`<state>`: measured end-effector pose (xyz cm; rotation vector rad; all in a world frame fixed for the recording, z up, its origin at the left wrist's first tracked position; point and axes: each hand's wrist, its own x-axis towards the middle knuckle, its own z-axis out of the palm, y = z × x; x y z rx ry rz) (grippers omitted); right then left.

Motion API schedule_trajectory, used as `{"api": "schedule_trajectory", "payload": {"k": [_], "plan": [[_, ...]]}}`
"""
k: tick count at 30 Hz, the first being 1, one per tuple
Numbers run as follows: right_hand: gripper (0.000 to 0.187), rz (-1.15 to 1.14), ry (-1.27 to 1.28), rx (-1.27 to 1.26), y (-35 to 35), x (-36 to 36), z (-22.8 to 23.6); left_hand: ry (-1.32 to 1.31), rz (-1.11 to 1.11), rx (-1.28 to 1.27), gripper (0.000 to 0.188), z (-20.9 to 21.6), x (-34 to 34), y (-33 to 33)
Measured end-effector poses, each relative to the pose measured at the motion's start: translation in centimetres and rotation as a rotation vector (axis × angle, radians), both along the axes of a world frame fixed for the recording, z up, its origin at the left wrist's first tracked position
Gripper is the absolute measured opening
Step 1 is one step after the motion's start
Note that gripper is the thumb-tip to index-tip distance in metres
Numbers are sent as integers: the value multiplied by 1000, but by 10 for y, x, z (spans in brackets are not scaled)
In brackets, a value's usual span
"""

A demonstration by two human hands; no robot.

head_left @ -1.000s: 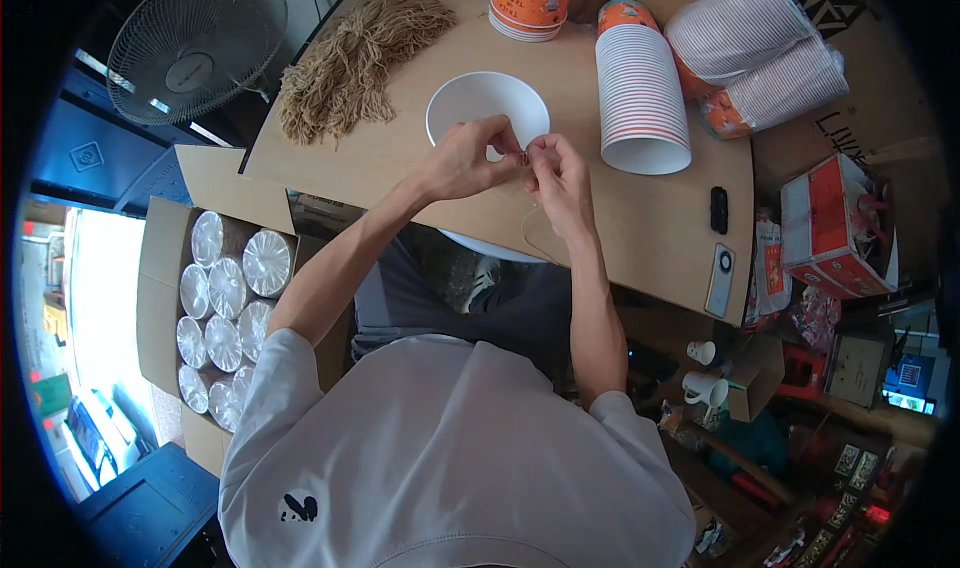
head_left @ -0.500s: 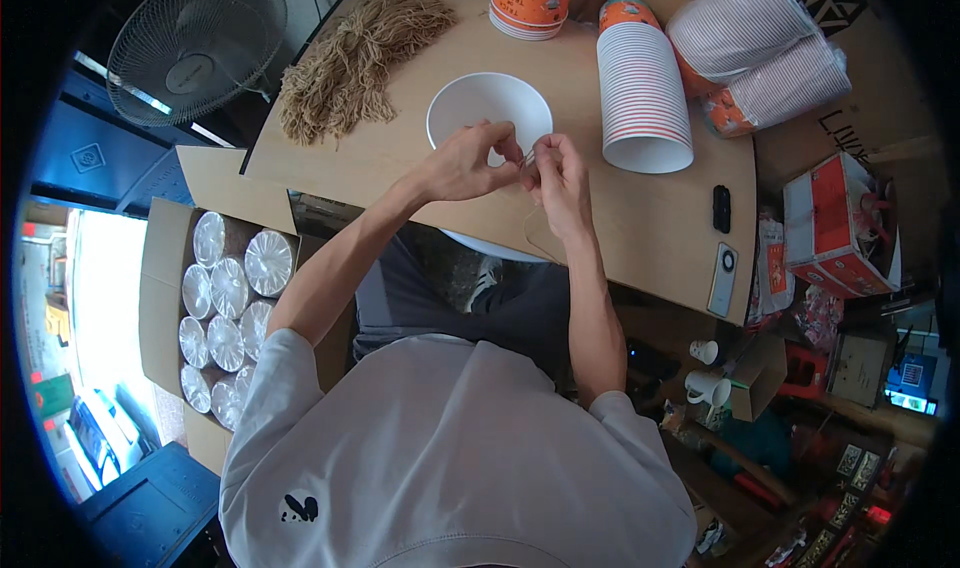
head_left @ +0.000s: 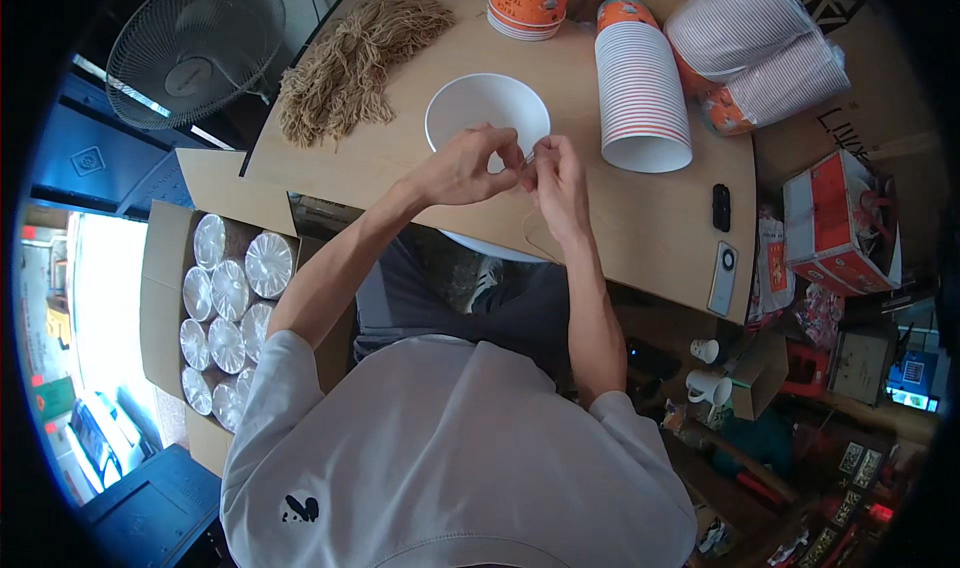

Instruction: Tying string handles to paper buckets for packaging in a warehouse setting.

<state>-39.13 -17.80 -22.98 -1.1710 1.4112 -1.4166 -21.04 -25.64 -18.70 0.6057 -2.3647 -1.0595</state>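
Note:
Both hands meet at the near side of a white paper bowl (head_left: 470,103) on the table. My left hand (head_left: 470,165) is closed in a pinch, thumb and forefinger curled together. Beside it, my right hand (head_left: 558,183) pinches a thin tan string (head_left: 528,230), whose loose end curves down below the fingers. At the fingertips the string is too small to follow, and whether the left fingers grip it too is hard to make out. A heap of tan strings (head_left: 355,63) lies at the far left of the table.
Nested paper tubs (head_left: 645,93) lie right of the bowl, with bagged stacks (head_left: 740,28) behind and an orange tub (head_left: 530,3) at the back. A phone (head_left: 722,278) and a black object (head_left: 721,208) lie near the right edge. Left, a carton (head_left: 165,298) holds wrapped stacks; a fan (head_left: 195,48) stands behind.
Both hands stay almost in place, with only slight finger movement at the pinch. The string still hangs below the right hand.

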Motion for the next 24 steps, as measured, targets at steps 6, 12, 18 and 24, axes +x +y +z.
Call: {"api": "schedule_trajectory", "payload": {"k": [6, 12, 18, 24], "plan": [[15, 32, -50, 40, 26, -14, 68, -12, 69, 1, 32, -6, -2, 4], [14, 132, -219, 16, 20, -17, 79, -88, 119, -223, 32, -12, -9, 13], [13, 161, -259, -44, 17, -14, 84, 81, 170, -285, 19, -15, -13, 11], [13, 111, -364, -77, 20, -20, 109, -79, 217, -314, 21, -21, -14, 7]]}}
